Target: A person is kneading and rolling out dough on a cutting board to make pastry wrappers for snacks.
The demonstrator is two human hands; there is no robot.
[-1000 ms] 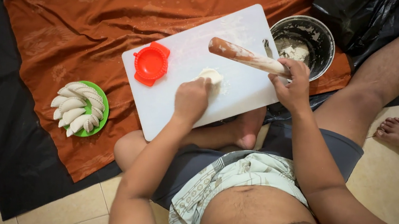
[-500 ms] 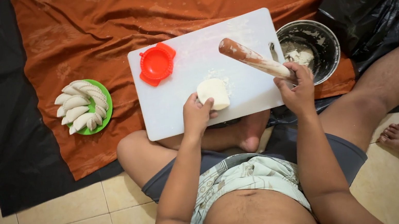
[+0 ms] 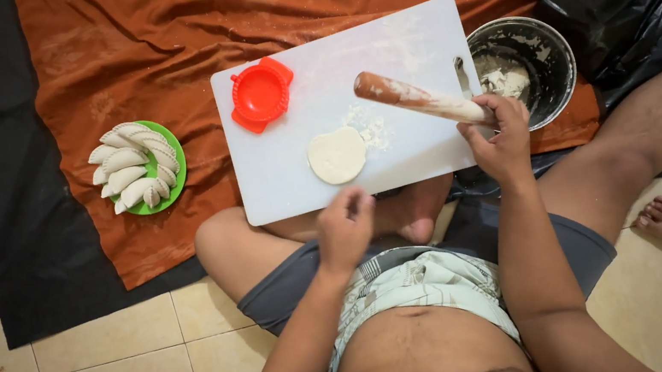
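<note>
We found the scene evenly lit by soft, diffuse indoor light, moderately bright. Shadows were faint and short, falling toward 5 o'clock beneath the rolling pin (image 3: 421,101). The white cutting board (image 3: 296,182) was near overexposed, without hard glare. Focus was sharp at centre; the left hand (image 3: 346,231) showed slight blur.
</note>
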